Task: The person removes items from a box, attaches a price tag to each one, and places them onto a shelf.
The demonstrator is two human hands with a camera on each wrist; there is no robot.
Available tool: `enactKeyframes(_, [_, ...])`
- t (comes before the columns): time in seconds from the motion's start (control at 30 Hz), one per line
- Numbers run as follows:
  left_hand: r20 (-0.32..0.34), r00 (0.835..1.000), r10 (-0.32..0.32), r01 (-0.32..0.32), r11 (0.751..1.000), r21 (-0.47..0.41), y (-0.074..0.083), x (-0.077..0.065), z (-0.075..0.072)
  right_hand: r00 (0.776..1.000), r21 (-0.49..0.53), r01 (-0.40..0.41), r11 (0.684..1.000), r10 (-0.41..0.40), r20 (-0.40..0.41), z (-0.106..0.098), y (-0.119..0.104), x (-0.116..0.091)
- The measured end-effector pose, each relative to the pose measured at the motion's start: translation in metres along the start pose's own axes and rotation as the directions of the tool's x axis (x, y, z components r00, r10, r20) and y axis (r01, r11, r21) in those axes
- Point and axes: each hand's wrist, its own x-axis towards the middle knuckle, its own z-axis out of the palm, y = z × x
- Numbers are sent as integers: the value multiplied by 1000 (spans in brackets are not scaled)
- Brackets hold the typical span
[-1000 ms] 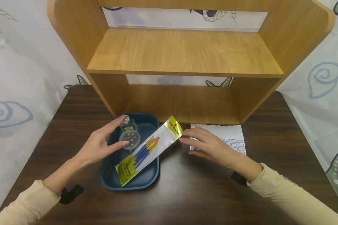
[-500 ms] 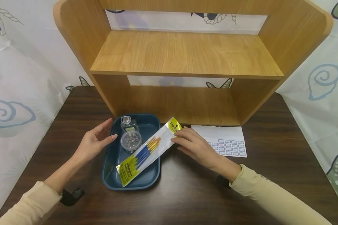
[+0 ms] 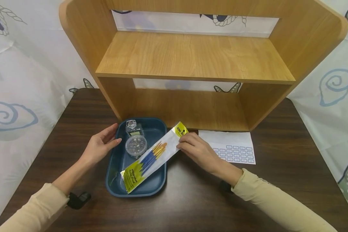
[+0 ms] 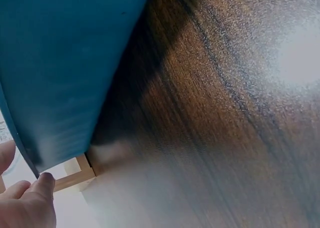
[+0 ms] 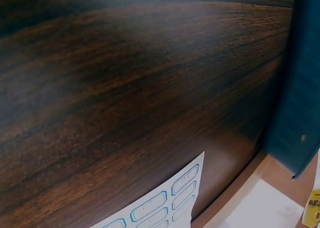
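A blue tray (image 3: pixel 159 185) stands on the dark wooden table in the head view. Slanting across it lies a clear, yellow-ended packet of artist brushes (image 3: pixel 150 158). My right hand (image 3: pixel 201 151) pinches the packet's upper right end. At the tray's left rim is my left hand (image 3: pixel 100 143), thumb and fingers spread apart, fingertips right at the edge. Inside the tray are a round clear container (image 3: pixel 136 146) of small silvery pieces and a small clear bottle (image 3: pixel 134 128). The left wrist view shows the tray's outer wall (image 4: pixel 65 72) beside the fingertips (image 4: pixel 46 180).
A wooden two-level shelf (image 3: pixel 191 58) stands directly behind the tray. A white sheet printed with blue-outlined labels (image 3: pixel 235 151) lies on the table (image 3: pixel 191 199) right of my right hand. Patterned white cloth (image 3: pixel 20 80) hangs around the table.
My left hand has drawn back from over the bottle and round container to the tray's left rim. My right hand has moved left onto the packet's upper end and taken hold of it.
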Motion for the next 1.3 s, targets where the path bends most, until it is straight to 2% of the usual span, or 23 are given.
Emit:
enactKeyframes(0.17, [0,1000,9,-9,1000,-8,0,2,1,1000,-31,10,999,-10,-1,0,-1,1])
enactKeyframes(0.5, [-17,1000,20,-20,1000,23,1,3,2,997,-82,81,993,-80,21,2,1,4])
enactKeyframes(0.7, [-28,999,15,-15,1000,12,1,3,2,994,-105,111,988,-111,2,4,3,4])
enactKeyframes(0.93, [-31,1000,1,-1,1000,16,0,2,4,994,-126,107,986,-108,4,6,5,4])
enactKeyframes(1.3, [-35,999,-7,8,1000,13,0,2,3,996,-119,82,990,-79,33,-6,-4,-6])
